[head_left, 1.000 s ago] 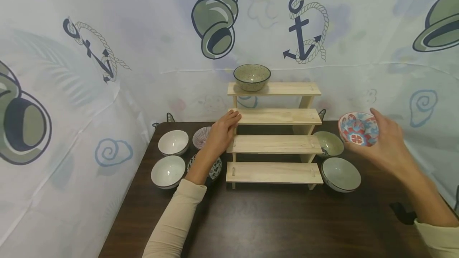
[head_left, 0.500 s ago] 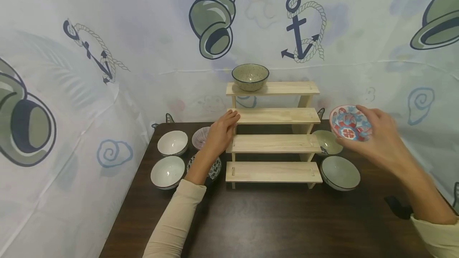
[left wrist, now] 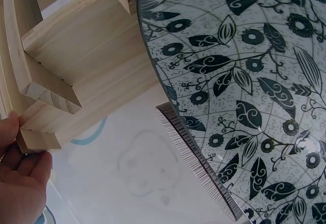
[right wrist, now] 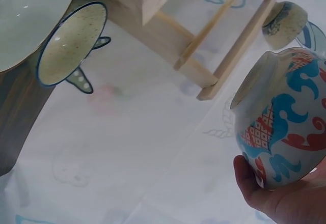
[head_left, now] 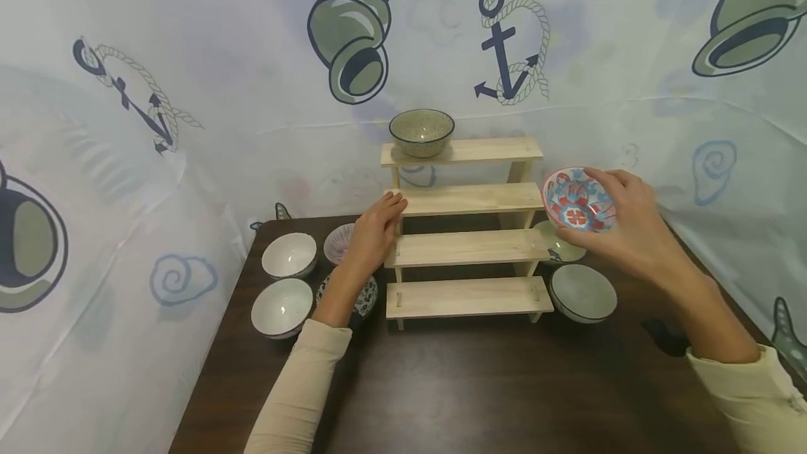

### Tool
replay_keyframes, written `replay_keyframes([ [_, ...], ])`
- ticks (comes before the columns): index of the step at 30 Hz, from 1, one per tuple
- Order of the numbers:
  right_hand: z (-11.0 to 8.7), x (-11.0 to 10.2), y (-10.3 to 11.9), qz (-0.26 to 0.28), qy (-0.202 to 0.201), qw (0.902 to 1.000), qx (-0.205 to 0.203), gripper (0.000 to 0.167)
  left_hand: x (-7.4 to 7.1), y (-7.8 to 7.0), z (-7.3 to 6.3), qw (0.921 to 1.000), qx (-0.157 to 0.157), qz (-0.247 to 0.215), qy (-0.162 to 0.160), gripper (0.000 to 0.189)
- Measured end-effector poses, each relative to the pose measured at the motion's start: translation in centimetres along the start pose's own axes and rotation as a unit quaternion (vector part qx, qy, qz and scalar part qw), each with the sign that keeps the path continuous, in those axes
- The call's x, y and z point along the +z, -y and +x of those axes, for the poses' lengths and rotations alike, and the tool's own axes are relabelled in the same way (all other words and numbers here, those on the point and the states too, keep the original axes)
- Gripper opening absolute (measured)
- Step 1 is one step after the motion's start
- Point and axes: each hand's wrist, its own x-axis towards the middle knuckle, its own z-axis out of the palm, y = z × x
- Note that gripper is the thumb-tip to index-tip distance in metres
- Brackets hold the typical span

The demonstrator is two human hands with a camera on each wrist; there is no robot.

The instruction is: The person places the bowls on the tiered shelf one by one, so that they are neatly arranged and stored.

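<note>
**Pinching a red-and-blue bowl (head_left: pixel 576 200) right next to a wooden rack (head_left: pixel 468 298)**

Got the bowl by its edge in the right hand (head_left: pixel 633 226), with index finger over the upper rim and thumb under the lower side. Sitting between those two, left of the palm in the head view, and tipped to show its patterned inside. Up in the air, just beside the right end of the second shelf (head_left: pixel 466 200) from the top, with a gap to the wood showing in the right wrist view. Also gripping that shelf's left end with the left hand (head_left: pixel 376 228), pinched between thumb and fingers.

Compared with a second ago: moved the bowl left and a bit higher, from clearly off the rack's right side to right by it. Kept the left hand at the same spot. Left the speckled bowl (head_left: pixel 422 133) alone too, at the left end of the top shelf (head_left: pixel 488 150).

Elsewhere on the dark table (head_left: pixel 429 384): two white bowls (head_left: pixel 289 256) along the left edge, plus a purple-striped bowl (head_left: pixel 338 242) and a black-leaf bowl (left wrist: pixel 244 96) nearer the rack, partly hidden by the left arm (head_left: pixel 337 296). Over at the rack's right: a green bowl (head_left: pixel 564 249) toward the back edge, with a bigger pale bowl (head_left: pixel 583 293) in front.
</note>
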Motion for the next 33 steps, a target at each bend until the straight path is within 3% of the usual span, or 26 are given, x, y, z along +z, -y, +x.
replay_keyframes([
  [8,0.7,0.4,1.4,0.004,0.016,0.9999,-0.006,0.097,0.1,0.2,-0.3,1.0000,0.000,-0.004,0.004,0.036],
  [33,4.2,1.3,4.1,0.011,0.007,0.9998,-0.014,0.097,0.0,0.4,-0.2,0.9999,0.015,-0.007,0.000,0.037],
])
